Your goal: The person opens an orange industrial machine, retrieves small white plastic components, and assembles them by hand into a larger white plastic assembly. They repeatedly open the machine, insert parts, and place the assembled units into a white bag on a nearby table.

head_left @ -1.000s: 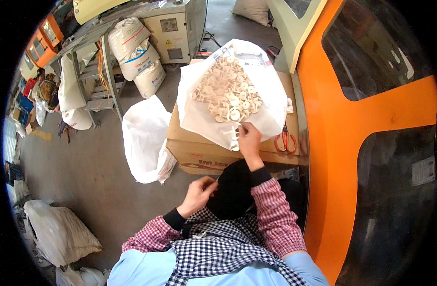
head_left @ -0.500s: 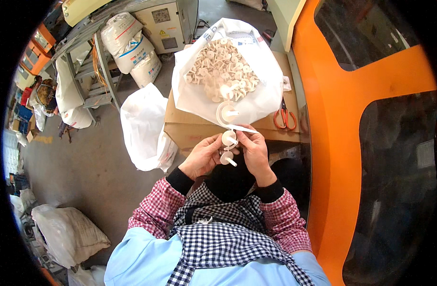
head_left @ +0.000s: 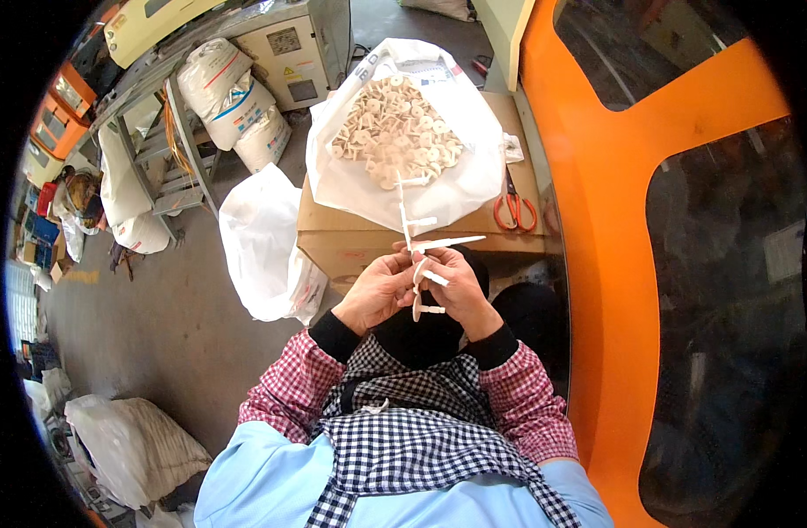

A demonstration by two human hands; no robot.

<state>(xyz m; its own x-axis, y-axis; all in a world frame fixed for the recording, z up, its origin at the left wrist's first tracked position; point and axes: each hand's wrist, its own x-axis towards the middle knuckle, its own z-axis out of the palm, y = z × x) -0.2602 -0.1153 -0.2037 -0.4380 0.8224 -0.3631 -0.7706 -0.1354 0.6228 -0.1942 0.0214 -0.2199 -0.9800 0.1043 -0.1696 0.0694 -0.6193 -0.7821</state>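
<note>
Between my two hands is a white moulded plastic sprue [head_left: 447, 242], with a long tapered spike pointing right and several small discs with short stems along its runner. My left hand [head_left: 372, 291] pinches the runner from the left, its fingers closed near the middle. From the other side my right hand [head_left: 464, 292] grips it close to one disc; its fingertips are partly hidden. The upper end of the sprue reaches over an open white bag [head_left: 476, 132], which holds a heap of loose off-white disc-and-stem parts [head_left: 393, 123].
Under the bag stands a cardboard box [head_left: 333, 249], with red-handled scissors [head_left: 512, 201] on its right side. Another white bag [head_left: 255, 233] stands to the left. An orange machine [head_left: 610, 255] closes off the right. Stacked sacks [head_left: 232, 104] and a metal step frame [head_left: 176, 199] lie farther left.
The sprue has been turned in my hands, so its discs now show nearly edge-on and the spike points more plainly right. Both hands have drawn closer together around it.
</note>
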